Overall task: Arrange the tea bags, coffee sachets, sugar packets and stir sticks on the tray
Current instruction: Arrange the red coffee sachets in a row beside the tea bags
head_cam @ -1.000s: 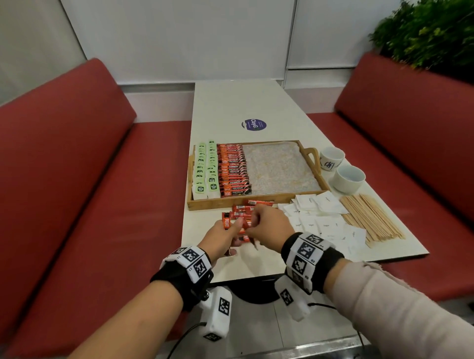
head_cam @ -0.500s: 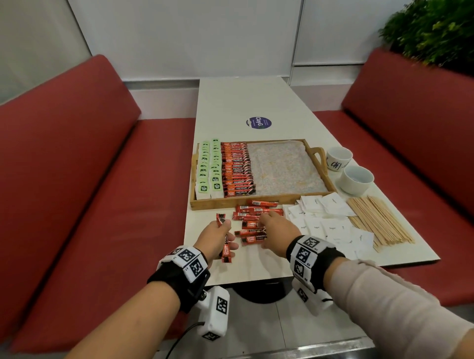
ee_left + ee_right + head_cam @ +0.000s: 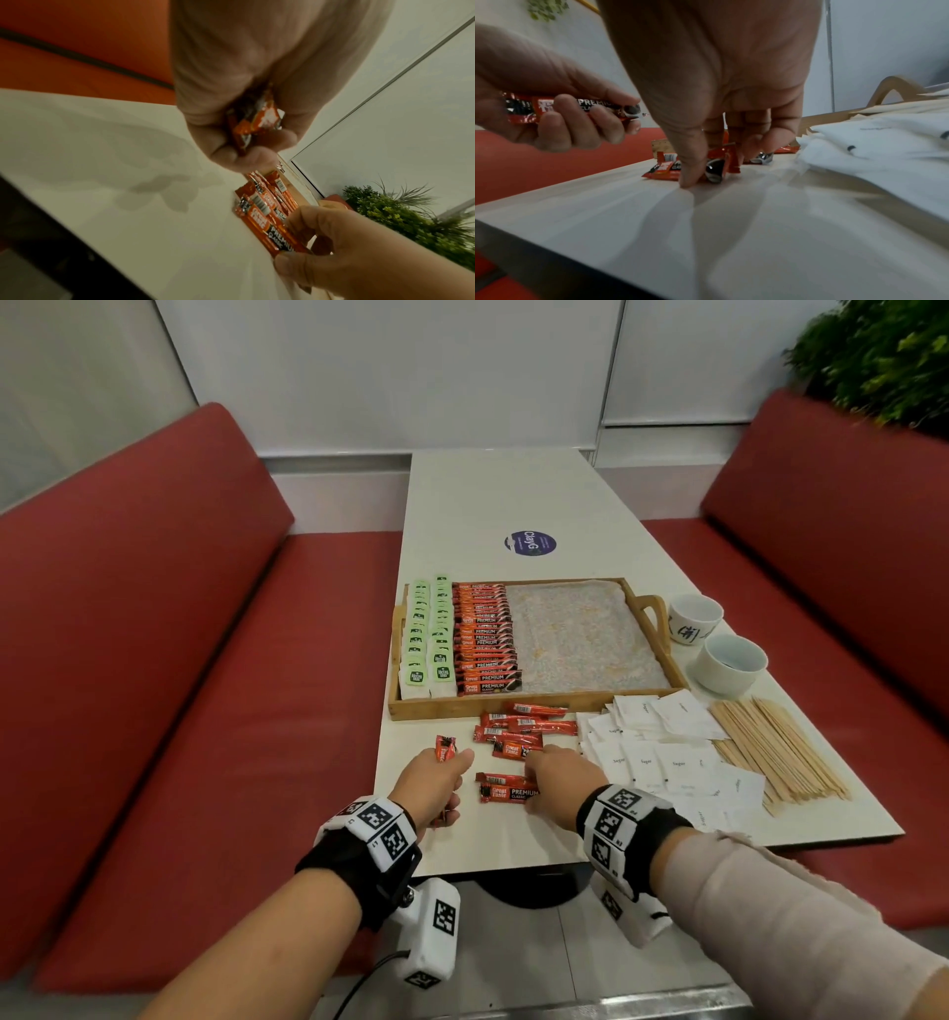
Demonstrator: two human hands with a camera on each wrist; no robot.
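We noted red-and-black foil coffee sachets (image 3: 508, 793), pale green paper tea bags (image 3: 418, 634), plain white paper sugar packets (image 3: 662, 752), light tan wooden stir sticks (image 3: 775, 752), a honey-brown wooden tray (image 3: 513, 703) and red padded benches (image 3: 154, 660).

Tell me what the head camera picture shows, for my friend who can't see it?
Two hands gather red coffee sachets off a white table: the left hand grips a few sachets, and the right hand pinches a loose one. Behind, a wooden tray holds rows of green tea bags and coffee sachets.
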